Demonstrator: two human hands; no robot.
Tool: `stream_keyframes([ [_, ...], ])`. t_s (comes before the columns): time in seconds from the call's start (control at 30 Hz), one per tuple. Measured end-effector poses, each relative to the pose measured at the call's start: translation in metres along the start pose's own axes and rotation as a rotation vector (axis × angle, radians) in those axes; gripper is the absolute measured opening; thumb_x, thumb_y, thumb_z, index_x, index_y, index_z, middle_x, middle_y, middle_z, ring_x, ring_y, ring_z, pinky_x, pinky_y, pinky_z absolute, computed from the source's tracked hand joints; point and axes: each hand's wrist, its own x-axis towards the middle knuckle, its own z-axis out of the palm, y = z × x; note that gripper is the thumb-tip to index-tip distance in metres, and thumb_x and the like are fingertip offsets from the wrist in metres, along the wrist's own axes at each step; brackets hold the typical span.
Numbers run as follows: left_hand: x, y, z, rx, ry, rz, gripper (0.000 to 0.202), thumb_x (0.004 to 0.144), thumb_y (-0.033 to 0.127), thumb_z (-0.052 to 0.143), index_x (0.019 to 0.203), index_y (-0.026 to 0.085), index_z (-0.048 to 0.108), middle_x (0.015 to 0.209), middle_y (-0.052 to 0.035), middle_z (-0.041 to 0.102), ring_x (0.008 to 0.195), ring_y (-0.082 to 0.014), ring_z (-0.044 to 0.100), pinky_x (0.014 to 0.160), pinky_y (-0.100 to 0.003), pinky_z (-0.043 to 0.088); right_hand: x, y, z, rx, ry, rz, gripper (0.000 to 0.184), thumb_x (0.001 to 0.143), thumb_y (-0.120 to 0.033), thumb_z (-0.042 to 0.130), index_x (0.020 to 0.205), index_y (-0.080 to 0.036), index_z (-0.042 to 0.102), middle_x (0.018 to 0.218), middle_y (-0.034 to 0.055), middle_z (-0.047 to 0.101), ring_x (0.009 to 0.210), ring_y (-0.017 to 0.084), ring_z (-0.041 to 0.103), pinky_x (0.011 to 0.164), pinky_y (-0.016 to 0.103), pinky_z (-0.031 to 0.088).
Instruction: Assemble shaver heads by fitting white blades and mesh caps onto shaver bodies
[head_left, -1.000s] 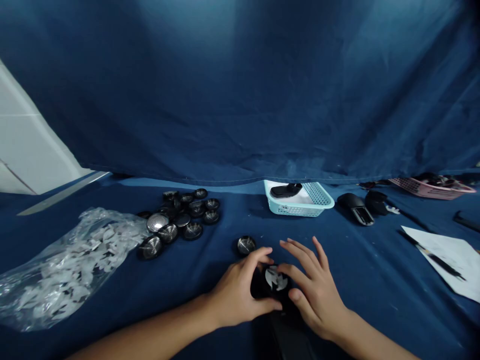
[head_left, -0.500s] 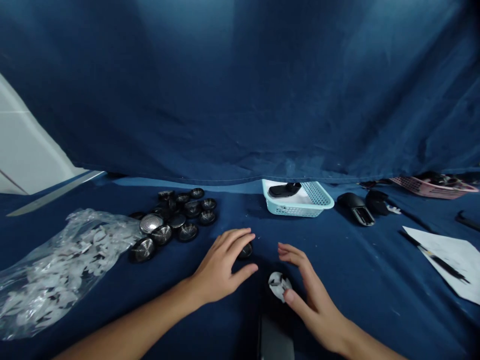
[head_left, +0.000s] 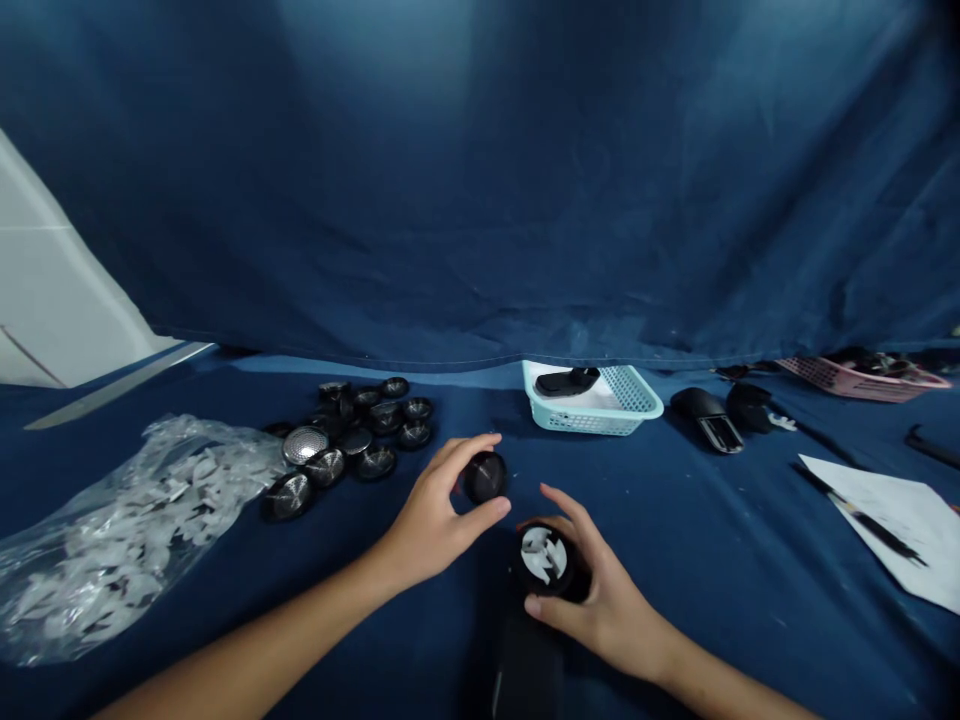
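Observation:
My left hand (head_left: pixel 442 515) is curled around a round black cap (head_left: pixel 485 477), its thumb and fingers at the rim. To the right, my right hand (head_left: pixel 592 590) grips a round black part with a white plastic insert (head_left: pixel 544 557) facing up, thumb in front and fingers behind. A dark elongated block (head_left: pixel 529 660) lies just below that part; whether they touch I cannot tell. Beyond my left hand sits a cluster of round black caps (head_left: pixel 375 462), one with a silver mesh face (head_left: pixel 305 445).
A clear bag of white plastic pieces (head_left: pixel 150 520) lies left. At the back are a light blue basket (head_left: pixel 592 418) holding a black part, black housings (head_left: pixel 709 420) and a pink basket (head_left: pixel 847 378). White paper (head_left: pixel 892 530) lies right. A blue curtain (head_left: pixel 480 200) hangs behind.
My left fingers have closed around the black cap, which now shows more fully. My right hand has moved slightly left and taken hold of the round part with the white insert.

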Motion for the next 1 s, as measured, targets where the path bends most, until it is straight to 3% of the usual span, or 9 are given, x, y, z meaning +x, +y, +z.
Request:
stream_keyframes([
  [0.07, -0.002, 0.013, -0.002, -0.172, -0.058, -0.015, 0.049, 0.085, 0.031, 0.066, 0.131, 0.029, 0.049, 0.129, -0.0073, 0.049, 0.109, -0.0222, 0.054, 0.089, -0.034, 0.048, 0.003, -0.001, 0.003, 0.047, 0.021, -0.014, 0.094, 0.073, -0.021, 0.078, 0.145, -0.033, 0.018, 0.129, 0.0075, 0.052, 0.12, 0.023, 0.052, 0.106, 0.044, 0.038],
  [0.2, -0.011, 0.026, 0.006, -0.393, -0.105, -0.02, 0.036, 0.077, 0.024, 0.072, 0.109, 0.022, 0.055, 0.124, -0.0072, 0.049, 0.107, -0.0206, 0.057, 0.094, -0.034, 0.046, 0.007, -0.004, 0.007, 0.154, 0.076, -0.034, 0.092, 0.07, -0.023, 0.08, 0.142, -0.028, 0.024, 0.128, 0.0107, 0.053, 0.118, 0.026, 0.054, 0.103, 0.044, 0.042],
  [0.3, -0.017, 0.027, 0.016, -0.429, -0.072, -0.042, 0.032, 0.073, 0.021, 0.075, 0.093, 0.02, 0.051, 0.124, -0.0082, 0.051, 0.112, -0.0228, 0.055, 0.099, -0.036, 0.043, 0.011, -0.005, 0.009, 0.236, 0.143, -0.04, 0.092, 0.067, -0.024, 0.083, 0.139, -0.027, 0.027, 0.125, 0.0109, 0.055, 0.116, 0.027, 0.056, 0.102, 0.045, 0.043],
  [0.43, -0.017, 0.025, 0.021, -0.416, -0.077, -0.057, 0.031, 0.073, 0.021, 0.077, 0.087, 0.019, 0.049, 0.125, -0.009, 0.055, 0.119, -0.025, 0.052, 0.103, -0.039, 0.04, 0.013, -0.005, 0.01, 0.362, 0.162, -0.001, 0.089, 0.063, -0.024, 0.086, 0.135, -0.028, 0.033, 0.12, 0.0079, 0.059, 0.111, 0.025, 0.059, 0.097, 0.04, 0.047],
  [0.57, -0.013, 0.024, 0.016, -0.397, -0.094, -0.051, 0.026, 0.075, 0.026, 0.076, 0.084, 0.019, 0.053, 0.13, -0.0088, 0.056, 0.124, -0.026, 0.05, 0.106, -0.042, 0.037, 0.012, -0.005, 0.008, 0.539, 0.231, 0.099, 0.068, 0.067, -0.026, 0.084, 0.124, -0.028, 0.047, 0.121, 0.0049, 0.06, 0.11, 0.022, 0.058, 0.092, 0.034, 0.048],
  [0.7, -0.008, 0.019, 0.011, -0.397, -0.066, -0.072, 0.022, 0.079, 0.029, 0.073, 0.073, 0.018, 0.055, 0.132, -0.0086, 0.056, 0.124, -0.0263, 0.05, 0.106, -0.043, 0.035, 0.014, -0.005, 0.0, 0.714, 0.265, 0.244, 0.04, 0.079, -0.033, 0.074, 0.113, -0.021, 0.057, 0.105, 0.0051, 0.066, 0.096, 0.02, 0.064, 0.09, 0.035, 0.049],
  [0.83, -0.004, 0.01, 0.011, -0.481, -0.039, -0.131, 0.021, 0.079, 0.029, 0.072, 0.079, 0.017, 0.055, 0.13, -0.0103, 0.057, 0.112, -0.0239, 0.057, 0.092, -0.039, 0.045, 0.017, -0.005, -0.008, 0.945, 0.187, 0.301, 0.028, 0.087, -0.032, 0.066, 0.11, -0.017, 0.06, 0.112, 0.009, 0.067, 0.111, 0.024, 0.061, 0.099, 0.046, 0.046],
  [1.0, -0.003, 0.001, 0.011, -0.559, -0.038, -0.154, 0.029, 0.076, 0.025, 0.073, 0.095, 0.019, 0.052, 0.124, -0.0079, 0.058, 0.101, -0.0189, 0.058, 0.079, -0.031, 0.046, 0.017, -0.004, -0.013, 1.053, 0.074, 0.382, 0.042, 0.085, -0.026, 0.063, 0.126, -0.023, 0.053, 0.126, 0.0107, 0.062, 0.122, 0.03, 0.056, 0.102, 0.052, 0.041],
])
